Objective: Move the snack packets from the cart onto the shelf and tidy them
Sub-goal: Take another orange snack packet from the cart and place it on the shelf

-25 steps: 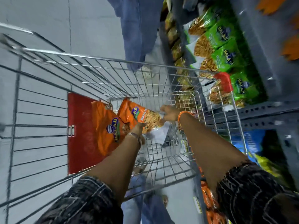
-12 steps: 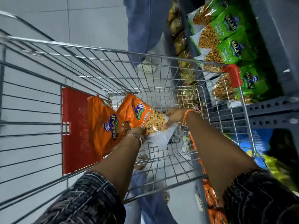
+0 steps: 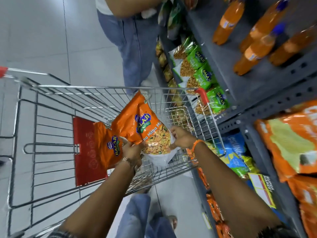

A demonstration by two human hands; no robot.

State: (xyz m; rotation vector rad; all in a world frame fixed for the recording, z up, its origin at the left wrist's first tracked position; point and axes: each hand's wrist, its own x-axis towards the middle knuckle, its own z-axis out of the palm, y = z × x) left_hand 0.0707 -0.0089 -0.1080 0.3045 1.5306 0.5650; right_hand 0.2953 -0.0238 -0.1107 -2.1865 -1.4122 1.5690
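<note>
Both my hands grip one large orange snack packet (image 3: 137, 121), raised above the wire cart (image 3: 51, 107). My left hand (image 3: 132, 152) pinches its lower left edge and my right hand (image 3: 181, 139) holds its right side near the clear bottom. A second orange packet (image 3: 107, 148) leans against the cart's red flap (image 3: 85, 152), just left of my left hand. The grey shelf (image 3: 257, 103) stands to the right, with green packets (image 3: 202, 73) on one level and orange packets (image 3: 288, 140) nearer me.
Another person in jeans (image 3: 135, 48) stands beyond the cart, close to the shelf. Orange soda bottles (image 3: 253, 40) lie on the upper shelf. Blue and yellow packets (image 3: 235, 155) fill a lower level. My own legs (image 3: 137, 217) are below the cart.
I have lifted the held packet from inside the cart up to its rim. The view has swung, showing more of the shelf and bottles.
</note>
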